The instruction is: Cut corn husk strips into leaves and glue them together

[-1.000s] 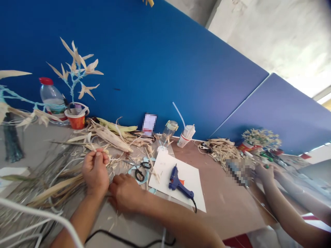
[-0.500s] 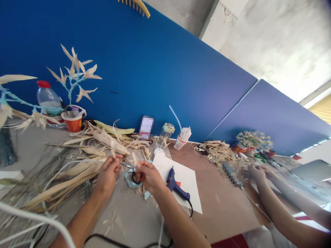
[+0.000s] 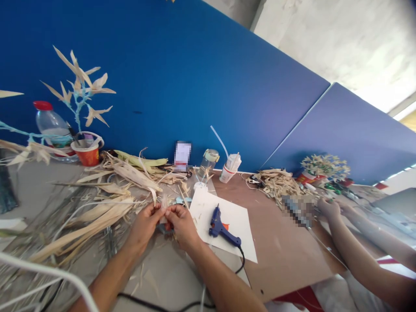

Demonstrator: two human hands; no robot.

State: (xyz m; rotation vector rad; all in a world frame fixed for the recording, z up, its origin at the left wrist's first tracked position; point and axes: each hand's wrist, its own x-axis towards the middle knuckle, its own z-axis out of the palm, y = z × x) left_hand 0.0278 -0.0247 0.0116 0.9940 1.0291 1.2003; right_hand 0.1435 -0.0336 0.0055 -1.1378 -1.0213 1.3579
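Note:
Close together over the near part of the table, both my hands are pinched on a thin, pale piece of corn husk (image 3: pixel 164 202). My left hand (image 3: pixel 145 226) grips it from the left with thumb and fingers pressed together. From the other side, my right hand (image 3: pixel 183 227) is closed on it, the fingertips almost touching those of the left. Whatever else lies in the right palm is hidden. Dried corn husks (image 3: pixel 94 221) are heaped left of my hands, and a blue hot glue gun (image 3: pixel 224 229) lies on white paper (image 3: pixel 248 242) to the right.
Behind stand a bottle (image 3: pixel 48 121), a red cup with a husk-flower stem (image 3: pixel 87 154), a phone (image 3: pixel 182 155), a glass jar (image 3: pixel 208 162) and a white paper cup (image 3: pixel 229 169). A white cable (image 3: pixel 45 271) crosses at lower left. A co-worker's hands (image 3: pixel 329 210) are at right.
My hands, apart before, have come together at the husk piece. The scissors seen by my right hand earlier are now out of sight. The view has shifted slightly.

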